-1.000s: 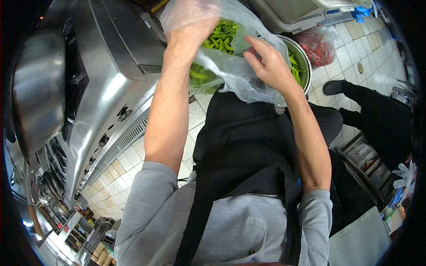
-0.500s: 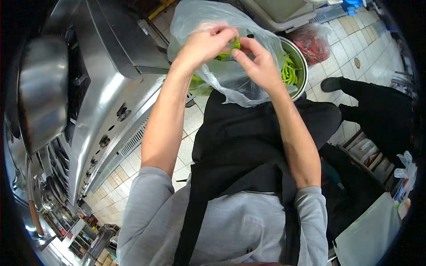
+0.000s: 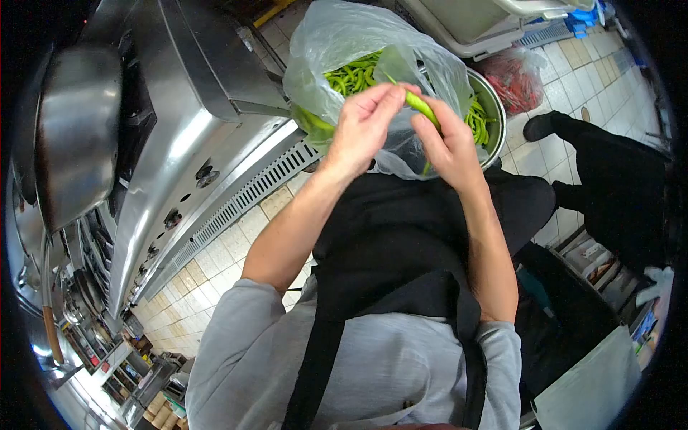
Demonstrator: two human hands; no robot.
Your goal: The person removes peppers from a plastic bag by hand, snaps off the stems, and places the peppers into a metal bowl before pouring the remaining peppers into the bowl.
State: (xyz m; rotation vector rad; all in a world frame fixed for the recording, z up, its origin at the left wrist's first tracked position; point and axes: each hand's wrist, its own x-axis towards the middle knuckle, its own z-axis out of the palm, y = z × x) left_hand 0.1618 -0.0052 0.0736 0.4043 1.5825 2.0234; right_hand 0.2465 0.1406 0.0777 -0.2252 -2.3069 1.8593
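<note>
Count two bare hands, upper centre of the frame, and between them one long pepper: smooth, bright green, tapered, tilted. At its upper-left end, see the fingers of the left hand pinched together on it; farther down, see the fingers of the right hand clamped round it.

Just behind, count one bag: thin, translucent plastic, crumpled, mouth open. Inside, see many green peppers, slim and curved, too many to count. Right of that, touching the bag, count one round bowl, shiny metal, holding more slim pods.

Upper right, on floor of pale square tiles, note one clear sack, knobbly with red contents. Along the top edge, note one tub, grey, with rounded corners.

At left, see one range, brushed steel, with several dark round knobs; above it, one large pan, rounded, scorched at the edge.

At right, note one other person, in black, with one dark shoe visible. Bottom centre, see one black cloth apron over a grey shirt.
</note>
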